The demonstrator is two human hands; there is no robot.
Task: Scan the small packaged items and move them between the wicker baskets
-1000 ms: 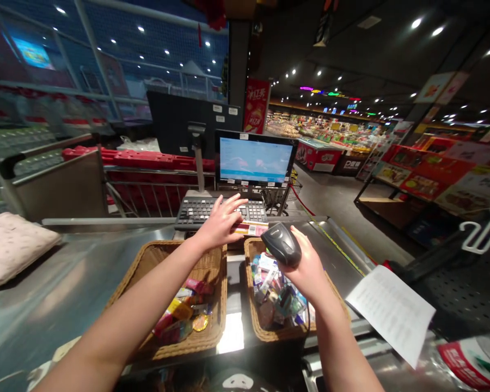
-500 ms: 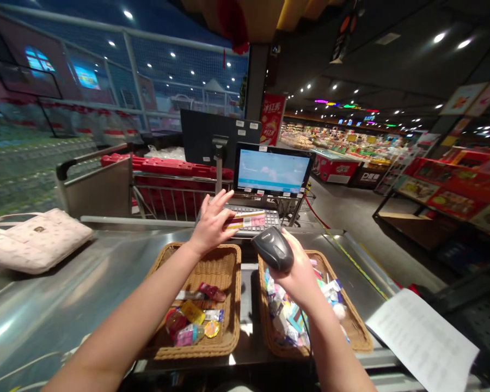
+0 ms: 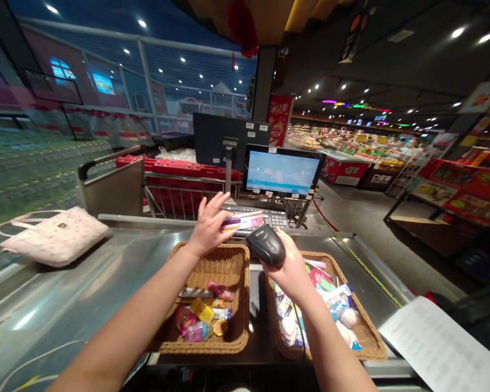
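My left hand (image 3: 209,226) is closed on one end of a slim pink-and-white box (image 3: 245,220), held up in front of the keyboard (image 3: 276,219). A black barcode scanner (image 3: 266,245) is gripped in my right hand (image 3: 289,269), its head turned toward the box and its cord hanging down. Below my left forearm, a wicker basket (image 3: 245,305) holds several small packs and a little bottle (image 3: 198,331). Under my right hand, a second wicker basket (image 3: 373,340) is filled with many small packaged items, partly hidden by my arm.
A lit checkout screen (image 3: 283,171) stands behind the keyboard. On the metal counter (image 3: 122,288), a pale handbag (image 3: 61,237) lies at the left and a printed sheet (image 3: 445,343) at the right. A shopping cart (image 3: 179,193) is beyond the counter.
The view has turned slightly left, so the surroundings appear shifted right. The box's face has tilted, and the scanner sits a little closer to it. Both hands keep their hold.
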